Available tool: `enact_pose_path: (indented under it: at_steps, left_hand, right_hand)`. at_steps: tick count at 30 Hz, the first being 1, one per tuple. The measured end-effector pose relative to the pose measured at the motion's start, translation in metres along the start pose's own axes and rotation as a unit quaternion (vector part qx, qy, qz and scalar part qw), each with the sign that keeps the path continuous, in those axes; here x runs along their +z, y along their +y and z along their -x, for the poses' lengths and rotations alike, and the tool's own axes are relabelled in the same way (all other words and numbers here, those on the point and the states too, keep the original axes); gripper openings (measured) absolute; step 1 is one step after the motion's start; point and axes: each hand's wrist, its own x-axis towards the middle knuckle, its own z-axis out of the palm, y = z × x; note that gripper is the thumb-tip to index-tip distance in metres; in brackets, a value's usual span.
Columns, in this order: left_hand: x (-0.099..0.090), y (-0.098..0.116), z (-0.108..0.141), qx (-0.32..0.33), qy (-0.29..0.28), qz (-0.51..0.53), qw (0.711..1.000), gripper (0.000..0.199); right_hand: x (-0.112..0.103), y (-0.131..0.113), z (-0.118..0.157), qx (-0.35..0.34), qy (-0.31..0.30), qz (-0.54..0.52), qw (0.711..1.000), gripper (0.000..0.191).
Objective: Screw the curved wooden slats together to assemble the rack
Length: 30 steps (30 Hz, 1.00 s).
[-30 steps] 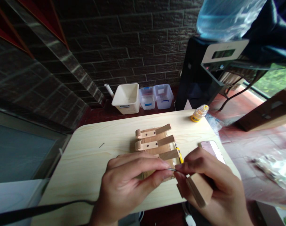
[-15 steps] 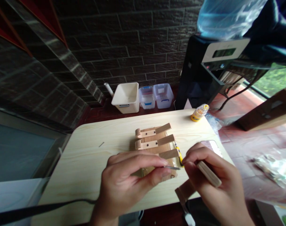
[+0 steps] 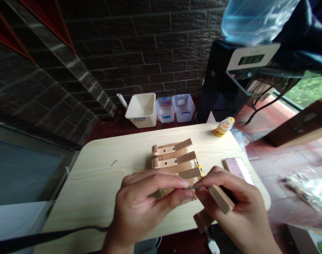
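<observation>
Between its thumb and index finger, my left hand [image 3: 147,201] pinches a thin metal rod [image 3: 194,187]. The fingertips of my right hand [image 3: 230,201] are at the other end of this rod, and the same hand holds a wooden piece [image 3: 221,199] whose lower part hangs under the palm. Behind my left hand, wooden pieces [image 3: 171,162] with curled ends and dark holes lie side by side on a cardboard block wrapped in tape. A yellow and black tool [image 3: 200,170] shows partly beside them.
The pale wooden table [image 3: 92,183] carries a small metal rod [image 3: 113,163] at left, a phone [image 3: 237,168] at right and a yellow-capped bottle [image 3: 224,127] at the back. Plastic bins [image 3: 142,120] stand beyond the table, near a water dispenser [image 3: 216,77].
My right hand has moved left with the wooden piece, and its fingertips have come to the rod's free end. More of the phone shows. My left hand has hardly moved.
</observation>
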Motion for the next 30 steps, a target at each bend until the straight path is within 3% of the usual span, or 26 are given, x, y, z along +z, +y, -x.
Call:
enact_pose_path:
  at_steps: [9,12,15,16,19,30]
  left_hand:
    - [-0.0050,-0.0031,0.0043,0.002,0.018,-0.019,1.000,0.010]
    - [-0.0057,-0.0027,0.0046,0.002,0.018,-0.020,1.000,0.010]
    - [-0.0057,-0.0023,0.0041,0.003,0.020,-0.020,1.000,0.010]
    - [-0.0057,-0.0022,0.0040,0.004,0.019,-0.021,1.000,0.010]
    - [-0.0058,-0.0021,0.0036,0.009,0.014,-0.027,0.999,0.008]
    - [-0.0084,-0.0020,0.0037,0.032,-0.007,-0.061,0.998,0.008]
  right_hand:
    - [0.0001,0.0030,0.0047,0.017,0.011,-0.007,1.000,0.022]
    - [-0.0025,0.0032,0.0030,0.039,0.019,0.021,0.999,0.008]
    - [-0.0049,0.0045,0.0016,0.046,0.027,0.055,0.997,0.019]
    - [-0.0051,0.0049,0.0016,0.043,0.024,0.058,0.997,0.010]
    - [-0.0038,0.0051,0.0032,0.039,0.012,0.040,0.998,0.030]
    - [-0.0014,0.0044,0.0023,-0.104,-0.013,0.086,0.991,0.027]
